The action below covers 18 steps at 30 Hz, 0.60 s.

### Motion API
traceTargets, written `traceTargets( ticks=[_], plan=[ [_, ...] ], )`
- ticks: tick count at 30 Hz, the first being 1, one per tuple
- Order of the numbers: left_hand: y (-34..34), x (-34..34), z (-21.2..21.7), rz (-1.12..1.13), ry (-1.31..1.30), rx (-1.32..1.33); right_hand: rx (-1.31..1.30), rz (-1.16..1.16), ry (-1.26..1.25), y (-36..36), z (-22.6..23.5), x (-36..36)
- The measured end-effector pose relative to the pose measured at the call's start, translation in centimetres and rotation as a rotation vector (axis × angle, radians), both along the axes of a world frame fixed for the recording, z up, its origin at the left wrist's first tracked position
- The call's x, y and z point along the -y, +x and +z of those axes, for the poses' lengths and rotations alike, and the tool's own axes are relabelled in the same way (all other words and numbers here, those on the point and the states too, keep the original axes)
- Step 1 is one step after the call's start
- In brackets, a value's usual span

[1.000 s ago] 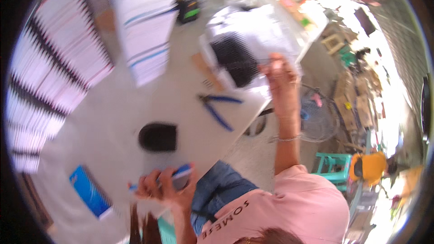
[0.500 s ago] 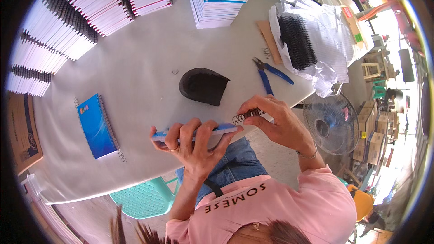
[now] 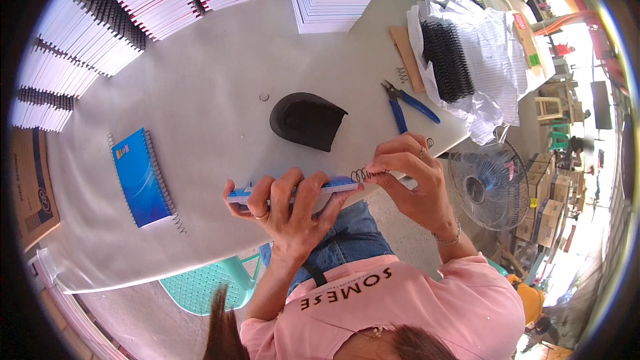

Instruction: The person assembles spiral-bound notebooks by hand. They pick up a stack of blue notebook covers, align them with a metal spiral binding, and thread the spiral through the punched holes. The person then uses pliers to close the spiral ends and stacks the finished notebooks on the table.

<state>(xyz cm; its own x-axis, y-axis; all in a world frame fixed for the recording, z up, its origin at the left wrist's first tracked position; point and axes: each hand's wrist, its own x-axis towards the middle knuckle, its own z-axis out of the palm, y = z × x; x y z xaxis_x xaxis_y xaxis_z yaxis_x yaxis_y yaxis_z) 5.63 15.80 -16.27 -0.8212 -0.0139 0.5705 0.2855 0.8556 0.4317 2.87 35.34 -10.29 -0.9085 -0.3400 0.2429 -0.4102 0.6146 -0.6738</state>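
Observation:
My left hand (image 3: 287, 210) is wrapped round a blue-covered notebook (image 3: 341, 185), held edge-on above the table's front edge. At the notebook's right end, a black spiral binding coil (image 3: 362, 175) has its loops against or very near the corner; whether it is threaded through any hole is too small to tell. My right hand (image 3: 415, 183) pinches that coil between thumb and fingers, and a loop of its other end shows beyond the knuckles. Just past the hands lies a black rounded, cup-like piece (image 3: 308, 121). Blue-handled cutting pliers (image 3: 408, 107) rest open-jawed to the right.
Another blue notebook (image 3: 141, 177) with a coil in it lies left. Stacks of bound books (image 3: 107, 40) and a pile of paper (image 3: 333, 10) stand at the back. Black coils (image 3: 448, 60) sit in white wrapping at right. A fan (image 3: 487, 183) stands beyond the table's right edge.
The right hand's pinch has shifted along the coil, away from the notebook, and more loops show between fingers and corner. The left hand still holds the notebook. The whole view has shifted slightly.

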Motion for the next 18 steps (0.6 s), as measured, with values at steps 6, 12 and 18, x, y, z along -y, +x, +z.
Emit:
traceTargets(
  ticks=[6,12,18],
  plan=[
    [-0.1,0.2,-0.2,-0.007,-0.022,-0.012,0.004,0.037,-0.081,0.4,-0.6,0.3],
    [-0.4,0.2,0.7,-0.003,0.005,0.041,-0.044,-0.019,0.106,0.6,-0.2,1.4],
    [0.2,0.4,0.4,0.021,0.185,-0.024,-0.027,-0.047,0.111,0.5,0.4,2.1]
  ],
)
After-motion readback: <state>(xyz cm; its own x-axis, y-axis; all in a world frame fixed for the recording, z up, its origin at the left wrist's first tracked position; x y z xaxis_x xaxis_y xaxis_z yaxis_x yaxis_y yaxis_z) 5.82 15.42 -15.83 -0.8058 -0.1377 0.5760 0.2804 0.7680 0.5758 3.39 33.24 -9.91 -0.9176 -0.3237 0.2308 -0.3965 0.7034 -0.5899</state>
